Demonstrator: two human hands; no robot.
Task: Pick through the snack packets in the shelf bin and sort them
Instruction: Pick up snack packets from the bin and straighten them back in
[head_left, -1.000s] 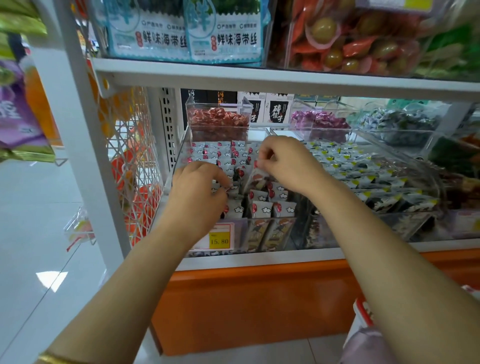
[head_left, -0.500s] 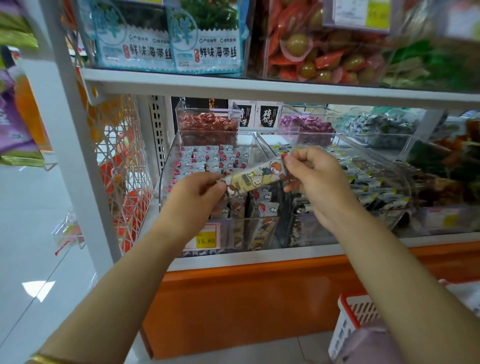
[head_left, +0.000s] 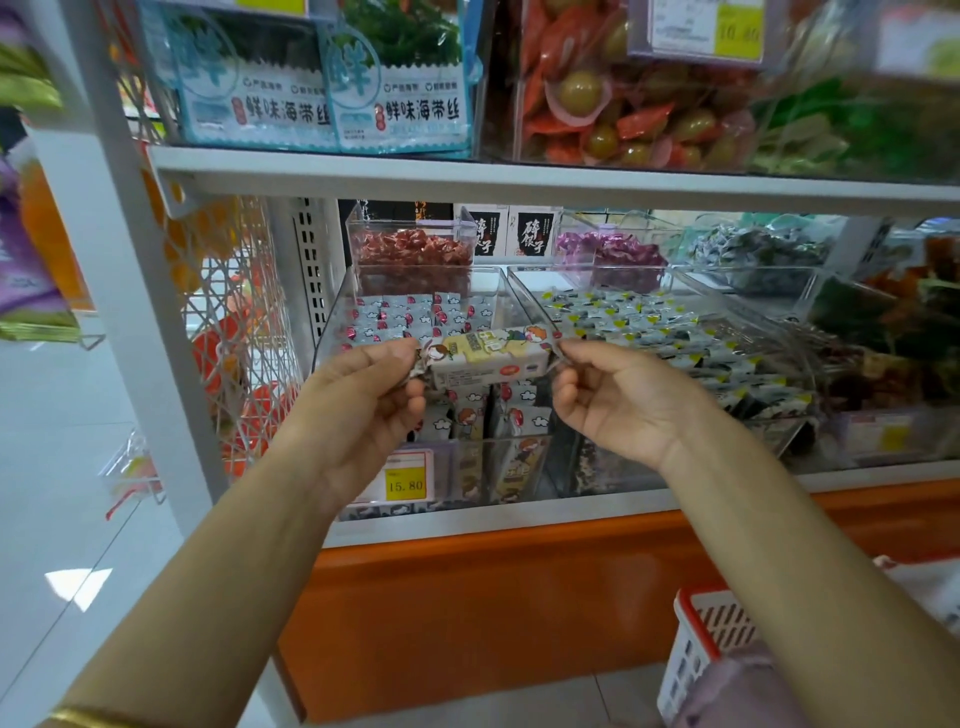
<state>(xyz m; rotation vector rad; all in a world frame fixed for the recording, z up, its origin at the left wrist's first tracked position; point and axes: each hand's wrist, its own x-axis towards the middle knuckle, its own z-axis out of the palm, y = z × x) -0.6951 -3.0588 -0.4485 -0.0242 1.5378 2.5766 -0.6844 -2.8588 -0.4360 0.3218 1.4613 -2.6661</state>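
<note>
A yellow and white snack packet (head_left: 488, 356) with cartoon print is held level in front of the clear shelf bin (head_left: 340, 306). My left hand (head_left: 358, 400) pinches its left end and my right hand (head_left: 618, 395) pinches its right end. Below and behind it the bin holds several small white packets with red marks (head_left: 410, 317), some standing on end near the front. A neighbouring clear bin (head_left: 524, 291) to the right holds several packets with yellow and black marks (head_left: 654, 327).
A yellow price tag reading 15.80 (head_left: 406, 480) hangs on the bin's front. The shelf above (head_left: 519, 179) carries seaweed packs and olive snacks. A white and red basket (head_left: 701, 644) sits at the lower right. A white wire rack (head_left: 228, 322) stands to the left.
Both hands reached into the bin, lifted out one packet and pulled it toward me. It was tilted half a second ago and is now held level between both hands.
</note>
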